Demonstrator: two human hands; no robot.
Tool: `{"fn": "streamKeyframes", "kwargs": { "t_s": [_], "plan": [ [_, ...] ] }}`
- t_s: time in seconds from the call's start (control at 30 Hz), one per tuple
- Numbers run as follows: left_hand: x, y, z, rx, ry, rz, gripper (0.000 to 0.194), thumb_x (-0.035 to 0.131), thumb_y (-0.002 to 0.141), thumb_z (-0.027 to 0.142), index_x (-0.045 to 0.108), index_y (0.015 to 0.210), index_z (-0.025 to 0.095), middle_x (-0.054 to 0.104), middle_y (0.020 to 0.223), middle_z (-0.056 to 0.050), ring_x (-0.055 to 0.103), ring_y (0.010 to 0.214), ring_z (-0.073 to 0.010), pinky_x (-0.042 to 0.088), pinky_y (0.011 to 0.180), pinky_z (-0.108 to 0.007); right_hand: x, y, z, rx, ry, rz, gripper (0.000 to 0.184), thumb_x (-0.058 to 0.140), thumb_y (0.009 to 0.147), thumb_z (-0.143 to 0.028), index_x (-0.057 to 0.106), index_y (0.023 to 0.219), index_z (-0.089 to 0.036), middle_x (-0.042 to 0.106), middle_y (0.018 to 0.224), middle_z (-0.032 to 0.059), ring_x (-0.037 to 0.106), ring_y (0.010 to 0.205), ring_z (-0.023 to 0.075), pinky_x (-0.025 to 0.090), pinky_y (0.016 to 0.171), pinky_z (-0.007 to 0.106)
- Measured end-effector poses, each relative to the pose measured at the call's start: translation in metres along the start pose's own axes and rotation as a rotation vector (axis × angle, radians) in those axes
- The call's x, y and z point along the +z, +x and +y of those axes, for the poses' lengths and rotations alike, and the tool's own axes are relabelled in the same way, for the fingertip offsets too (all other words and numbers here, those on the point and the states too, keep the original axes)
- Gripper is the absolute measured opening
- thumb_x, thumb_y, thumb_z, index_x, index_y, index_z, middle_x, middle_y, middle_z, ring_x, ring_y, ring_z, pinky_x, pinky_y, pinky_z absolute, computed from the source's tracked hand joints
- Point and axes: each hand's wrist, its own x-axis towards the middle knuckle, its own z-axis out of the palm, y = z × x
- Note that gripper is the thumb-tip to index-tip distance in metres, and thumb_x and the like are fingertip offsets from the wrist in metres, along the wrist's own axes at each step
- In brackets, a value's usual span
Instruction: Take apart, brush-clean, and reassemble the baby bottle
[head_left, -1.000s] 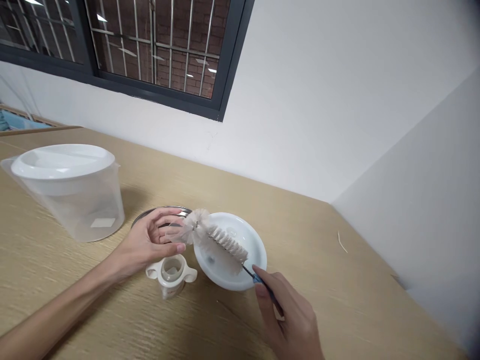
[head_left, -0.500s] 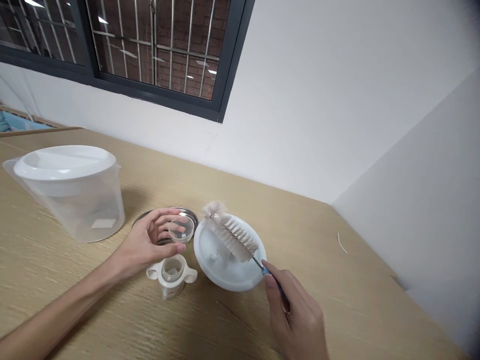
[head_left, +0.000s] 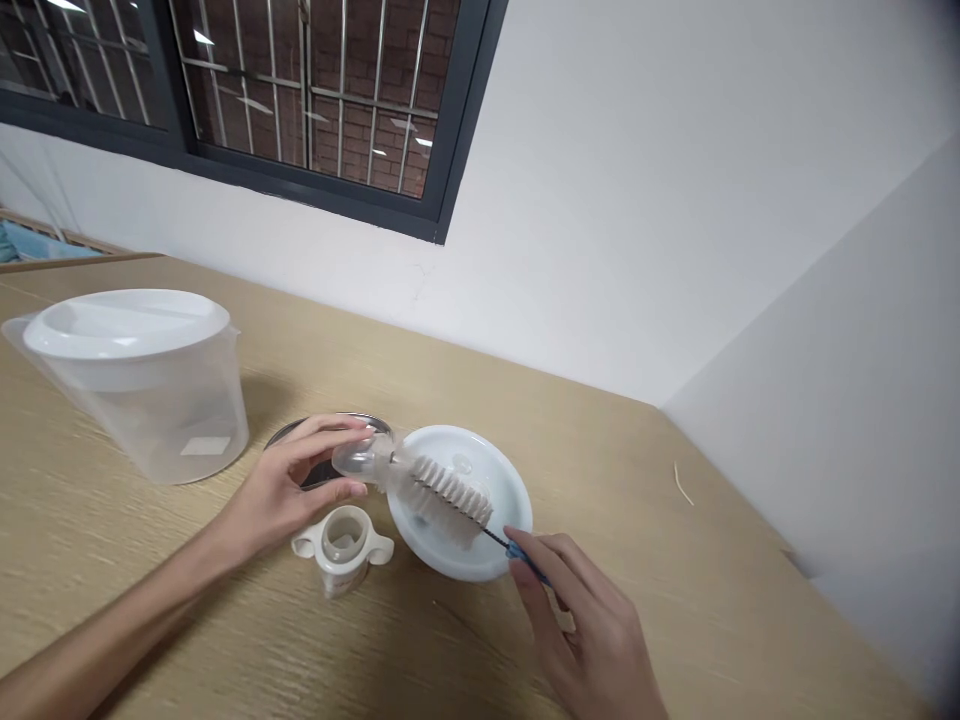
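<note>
My left hand [head_left: 300,468] holds a small clear plastic cap [head_left: 352,459] between thumb and fingers, its open side turned to the right. In my right hand [head_left: 581,610] is a bottle brush [head_left: 450,495] with white bristles and a blue handle, gripped near the wire stem. The brush's tufted tip meets the mouth of the cap, blurred by motion. Beneath the brush stands a white bowl [head_left: 510,480] with some clear thing inside, partly hidden. A small bottle with two white handles [head_left: 347,550] stands upright, uncapped, just below my left hand.
A translucent pitcher [head_left: 180,410] with a white lid stands at the left. Behind my left hand lies a round metal plate [head_left: 281,432], partly covered. A thin pale strip [head_left: 682,484] lies on the wooden table [head_left: 600,450] at the right. Wall and barred window rise behind.
My right hand has brought the brush left and slightly down, so its tip now meets the cap. The cap has turned from facing me to facing right.
</note>
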Motion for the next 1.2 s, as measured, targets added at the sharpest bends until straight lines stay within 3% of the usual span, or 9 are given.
{"fn": "streamKeyframes", "kwargs": {
  "t_s": [0.37,0.53,0.67,0.77,0.93,1.0,1.1,1.2],
  "plan": [
    [0.000,-0.005,0.003,0.016,0.008,-0.041,0.043,0.079,0.082,0.029,0.068,0.123,0.035,0.069,0.129,-0.003,0.061,0.125,-0.0256,0.049,0.108,-0.041,-0.005,0.002,0.000,-0.056,0.039,-0.110,0.038,0.051,0.096,-0.005,0.059,0.131,-0.019,0.067,0.104,0.0098,0.067,0.085,0.0114,0.054,0.069,0.020],
    [0.000,-0.007,0.005,0.126,0.178,-0.136,0.044,0.072,0.088,0.025,0.064,0.130,0.036,0.069,0.133,-0.001,0.060,0.128,-0.0220,0.047,0.112,-0.040,0.001,0.003,0.001,-0.112,0.012,-0.079,0.039,0.052,0.094,-0.002,0.061,0.129,-0.018,0.067,0.101,0.0093,0.066,0.083,0.0117,0.054,0.067,0.019],
    [0.001,-0.007,0.010,0.175,0.185,-0.148,0.045,0.071,0.089,0.022,0.063,0.131,0.036,0.069,0.132,0.000,0.060,0.128,-0.0191,0.050,0.110,-0.034,0.002,0.002,0.002,-0.090,0.038,-0.029,0.049,0.052,0.093,0.000,0.059,0.137,-0.021,0.060,0.101,0.0078,0.060,0.072,0.0087,0.052,0.063,0.018],
    [0.002,-0.009,0.014,0.108,0.129,-0.116,0.047,0.075,0.085,0.024,0.063,0.129,0.035,0.070,0.129,-0.001,0.064,0.121,-0.0184,0.053,0.104,-0.030,-0.002,0.004,0.001,-0.026,0.101,0.023,0.048,0.055,0.093,-0.002,0.059,0.136,-0.023,0.058,0.094,0.0055,0.059,0.072,0.0094,0.052,0.062,0.019],
    [0.003,-0.013,0.018,0.049,0.008,-0.112,0.045,0.079,0.081,0.024,0.064,0.124,0.029,0.072,0.123,-0.005,0.066,0.118,-0.0194,0.053,0.102,-0.028,-0.008,0.010,-0.005,0.066,0.225,0.038,0.020,0.057,0.094,-0.012,0.070,0.106,-0.023,0.064,0.081,0.0024,0.064,0.069,0.0117,0.053,0.059,0.019],
    [0.003,-0.015,0.019,0.033,0.007,-0.129,0.044,0.079,0.082,0.023,0.064,0.123,0.030,0.072,0.122,-0.004,0.067,0.116,-0.0181,0.053,0.101,-0.026,-0.009,0.009,-0.007,0.140,0.255,0.005,0.017,0.055,0.097,-0.018,0.071,0.099,-0.023,0.067,0.077,0.0015,0.065,0.066,0.0117,0.053,0.059,0.018],
    [0.004,-0.016,0.021,0.025,0.002,-0.146,0.047,0.079,0.082,0.022,0.062,0.124,0.033,0.072,0.123,-0.001,0.066,0.117,-0.0156,0.052,0.102,-0.023,-0.011,0.002,-0.007,0.336,0.314,-0.062,0.019,0.052,0.100,-0.029,0.070,0.103,-0.024,0.070,0.077,0.0017,0.066,0.063,0.0126,0.053,0.056,0.019],
    [0.004,-0.016,0.022,0.022,-0.027,-0.140,0.052,0.081,0.080,0.022,0.060,0.126,0.033,0.071,0.126,-0.001,0.065,0.120,-0.0153,0.051,0.104,-0.023,-0.010,-0.005,-0.007,0.455,0.367,-0.112,0.024,0.061,0.094,-0.041,0.062,0.109,-0.022,0.066,0.072,0.0011,0.063,0.060,0.0135,0.049,0.050,0.019]
  ]
}}
